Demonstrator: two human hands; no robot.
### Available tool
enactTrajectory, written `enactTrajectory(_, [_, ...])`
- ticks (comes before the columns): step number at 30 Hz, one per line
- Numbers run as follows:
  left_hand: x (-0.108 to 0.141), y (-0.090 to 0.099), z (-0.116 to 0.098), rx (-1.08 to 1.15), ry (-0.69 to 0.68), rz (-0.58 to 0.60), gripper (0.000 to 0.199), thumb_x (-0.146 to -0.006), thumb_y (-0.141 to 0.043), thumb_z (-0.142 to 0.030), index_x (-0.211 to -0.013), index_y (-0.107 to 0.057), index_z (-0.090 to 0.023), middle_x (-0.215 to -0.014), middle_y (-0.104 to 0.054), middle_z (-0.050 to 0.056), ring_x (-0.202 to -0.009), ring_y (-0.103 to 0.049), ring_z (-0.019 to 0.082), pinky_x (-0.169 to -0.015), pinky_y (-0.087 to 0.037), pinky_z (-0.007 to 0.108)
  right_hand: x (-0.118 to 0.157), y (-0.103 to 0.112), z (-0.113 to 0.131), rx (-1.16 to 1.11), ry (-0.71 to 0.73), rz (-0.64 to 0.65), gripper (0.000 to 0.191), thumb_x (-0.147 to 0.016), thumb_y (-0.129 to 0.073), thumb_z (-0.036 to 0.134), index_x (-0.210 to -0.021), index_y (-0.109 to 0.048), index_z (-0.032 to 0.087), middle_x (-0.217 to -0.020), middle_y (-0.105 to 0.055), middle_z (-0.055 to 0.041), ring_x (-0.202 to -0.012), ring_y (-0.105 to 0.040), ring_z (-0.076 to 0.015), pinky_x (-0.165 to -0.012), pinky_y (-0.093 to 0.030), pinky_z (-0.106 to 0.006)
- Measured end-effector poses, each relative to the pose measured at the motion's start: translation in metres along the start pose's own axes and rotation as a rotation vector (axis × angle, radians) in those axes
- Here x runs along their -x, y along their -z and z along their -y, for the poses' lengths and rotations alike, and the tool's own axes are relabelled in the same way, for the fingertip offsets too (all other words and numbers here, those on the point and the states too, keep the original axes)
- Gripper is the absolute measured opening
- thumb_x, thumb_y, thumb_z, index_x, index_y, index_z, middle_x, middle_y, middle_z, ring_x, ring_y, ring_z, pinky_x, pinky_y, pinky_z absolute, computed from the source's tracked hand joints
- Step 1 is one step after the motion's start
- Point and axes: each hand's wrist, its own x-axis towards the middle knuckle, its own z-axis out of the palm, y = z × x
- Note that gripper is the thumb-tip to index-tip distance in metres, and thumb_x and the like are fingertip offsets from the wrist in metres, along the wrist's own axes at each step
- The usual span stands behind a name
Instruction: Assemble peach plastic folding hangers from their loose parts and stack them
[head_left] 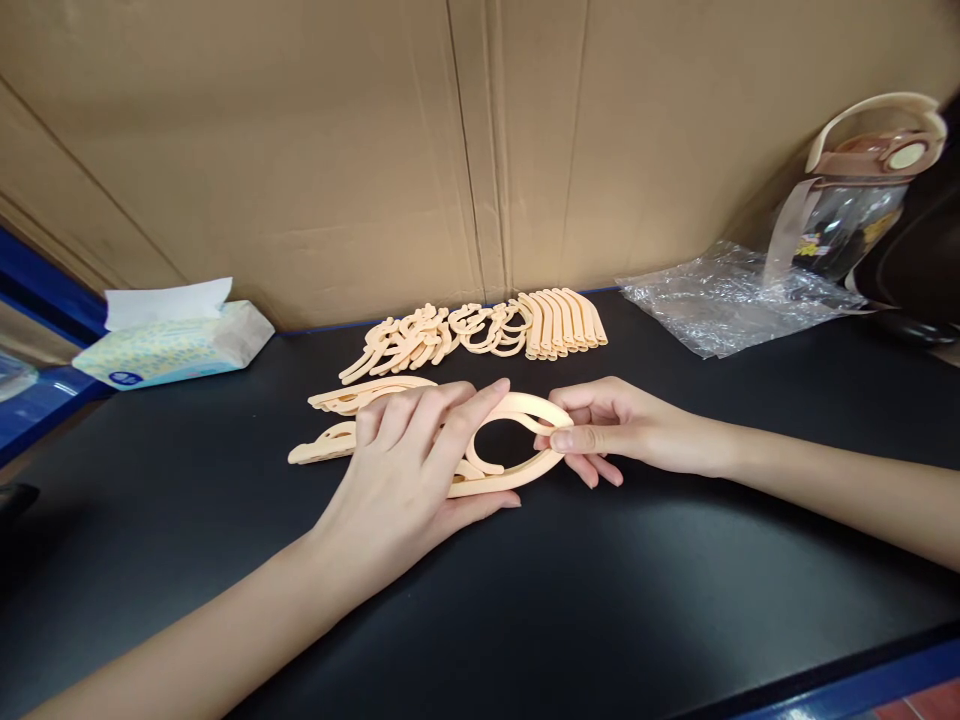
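Head view: From afar, I see the left hand [409, 445] and right hand [626, 430] share a cream, curved plastic piece with a round loop [529, 474] above the matte black surface [600, 600]. Both grips are clamped on it: the left spans its body while the right pinches the rounded end, a hold I judge guards against twisting. The left hand partly hides it and two cream, folded plastic pieces [322, 444] alongside. Farther back lie a heap of cream plastic hooks [420, 335] and a row of cream, curved plastic bars [559, 322], seemingly sorted for easy picking. A brown cardboard wall [300, 150] bounds the far edge; a pale blue-and-yellow tissue pack [176, 345], crinkled clear plastic [697, 300] and a clear, pink-lidded bottle [855, 220] stand clear of the hands.
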Motion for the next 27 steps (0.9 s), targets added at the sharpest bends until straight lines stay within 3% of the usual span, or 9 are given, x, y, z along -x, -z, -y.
enactTrajectory(7, [-0.002, 0.003, 0.002, 0.044, -0.001, 0.015, 0.073, -0.078, -0.069, -0.050, -0.135, -0.039, -0.016, -0.111, -0.060, 0.010, -0.100, -0.055, 0.027, -0.083, -0.037, 0.037, 0.001, 0.001, -0.002, 0.021, 0.012, 0.018, 0.023, -0.091, -0.057, 0.036, -0.092, -0.060, 0.013, -0.059, -0.059, 0.0039, -0.045, -0.049, -0.0050, -0.044, -0.038, -0.017])
enactTrajectory(12, [-0.004, 0.006, 0.011, 0.023, -0.015, 0.003, 0.072, -0.082, -0.063, -0.050, -0.137, -0.035, -0.014, -0.116, -0.063, 0.010, -0.103, -0.058, 0.027, -0.095, -0.035, 0.041, 0.001, 0.000, -0.003, -0.015, 0.044, 0.007, 0.022, -0.089, -0.060, 0.035, -0.099, -0.056, 0.016, -0.062, -0.059, 0.0044, -0.049, -0.048, -0.0052, -0.048, -0.041, -0.017])
enactTrajectory(17, [-0.011, 0.017, 0.037, 0.140, 0.180, 0.066, 0.069, -0.080, -0.059, -0.058, -0.134, -0.036, -0.022, -0.128, -0.055, 0.008, -0.109, -0.055, 0.030, -0.096, -0.039, 0.044, 0.001, 0.000, -0.001, -0.035, 0.024, -0.057, 0.029, -0.092, -0.053, 0.042, -0.108, -0.055, 0.017, -0.062, -0.059, 0.0041, -0.049, -0.049, -0.0060, -0.051, -0.041, -0.019])
enactTrajectory(23, [-0.023, 0.033, 0.074, 0.261, 0.328, 0.216, 0.064, -0.073, -0.055, -0.069, -0.118, -0.052, -0.023, -0.111, -0.056, 0.002, -0.099, -0.055, 0.025, -0.088, -0.045, 0.036, 0.001, -0.001, 0.000, -0.012, 0.017, -0.057, 0.025, -0.092, -0.055, 0.037, -0.105, -0.057, 0.016, -0.062, -0.059, 0.0045, -0.049, -0.049, -0.0050, -0.051, -0.041, -0.018])
enactTrajectory(27, [-0.017, 0.033, 0.098, 0.302, 0.421, 0.365, 0.066, -0.070, -0.054, -0.072, -0.122, -0.052, -0.031, -0.112, -0.055, -0.001, -0.097, -0.058, 0.024, -0.081, -0.047, 0.033, 0.001, -0.001, 0.000, -0.009, 0.020, -0.059, 0.023, -0.091, -0.057, 0.036, -0.101, -0.059, 0.016, -0.062, -0.059, 0.0039, -0.050, -0.049, -0.0052, -0.052, -0.042, -0.019])
